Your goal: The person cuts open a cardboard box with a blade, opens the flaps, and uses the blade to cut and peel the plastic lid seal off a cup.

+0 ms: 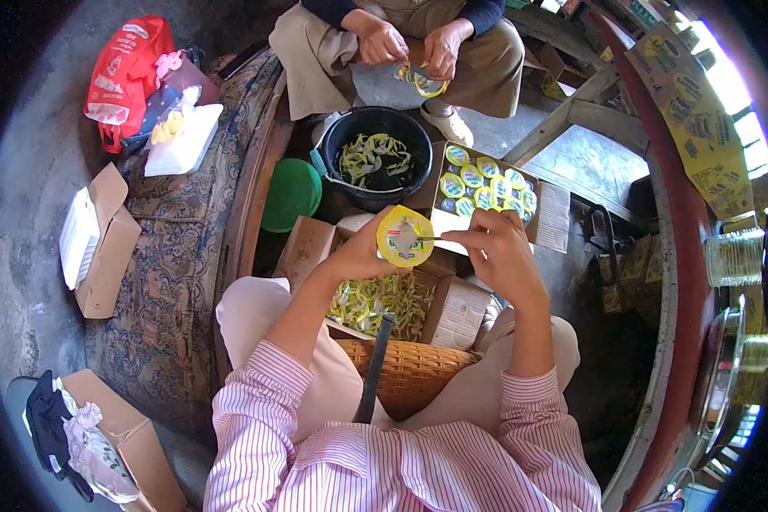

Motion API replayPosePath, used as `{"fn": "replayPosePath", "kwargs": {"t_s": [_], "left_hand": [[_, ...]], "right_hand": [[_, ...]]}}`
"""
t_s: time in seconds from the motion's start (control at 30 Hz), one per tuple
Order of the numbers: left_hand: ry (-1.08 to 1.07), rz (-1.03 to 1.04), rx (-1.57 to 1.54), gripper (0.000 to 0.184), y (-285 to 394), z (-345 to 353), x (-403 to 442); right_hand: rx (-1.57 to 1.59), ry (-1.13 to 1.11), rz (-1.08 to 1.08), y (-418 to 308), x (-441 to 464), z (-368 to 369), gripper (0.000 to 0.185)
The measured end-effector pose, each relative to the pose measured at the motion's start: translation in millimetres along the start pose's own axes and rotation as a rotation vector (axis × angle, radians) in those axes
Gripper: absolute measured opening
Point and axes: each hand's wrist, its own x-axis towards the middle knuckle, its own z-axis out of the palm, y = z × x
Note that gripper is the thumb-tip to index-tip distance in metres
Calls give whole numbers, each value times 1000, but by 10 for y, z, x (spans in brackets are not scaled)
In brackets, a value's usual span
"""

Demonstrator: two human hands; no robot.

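My left hand (363, 249) is wrapped round a plastic cup with a yellow printed film lid (405, 224), its top tilted toward me. In my right hand (502, 252) a thin, dark, stick-like tool (429, 239) is pinched; its tip reaches the lid's right side. Whether it is a blade or a pick is too small to tell. Directly below lies a cardboard box (454, 311) full of yellow and clear film strips (384, 303). Several lidded cups (486, 183) stand in an open carton just beyond my right hand.
Opposite me sits another person, whose hands (410, 44) hold yellow-edged film. Between us stands a black bucket (337, 128) with strips inside, beside a green lid (292, 196). A woven basket (418, 375) is at my lap. A wooden frame (610, 124) borders the right.
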Motion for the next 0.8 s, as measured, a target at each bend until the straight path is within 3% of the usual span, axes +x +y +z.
{"fn": "replayPosePath", "kwargs": {"t_s": [0.1,0.2,0.3,0.4,0.5,0.8], "left_hand": [[101,-61,-138,81,-3,41,-50],[-3,-94,-102,86,33,-4,-13],[67,-7,29,86,-101,-13,-14],[67,-85,-143,83,-75,-36,-25],[223,-99,-247,78,-236,-20,-51],[470,36,9,66,-692,-292,370]], "right_hand": [[6,16,2,34,-25,-19,29],[7,57,4,47,-50,-38,30],[-3,87,21,72,-73,-62,27],[4,129,72,125,-105,-121,25],[-26,212,108,212,-127,-182,26],[5,278,137,241,-141,-258,28]]}}
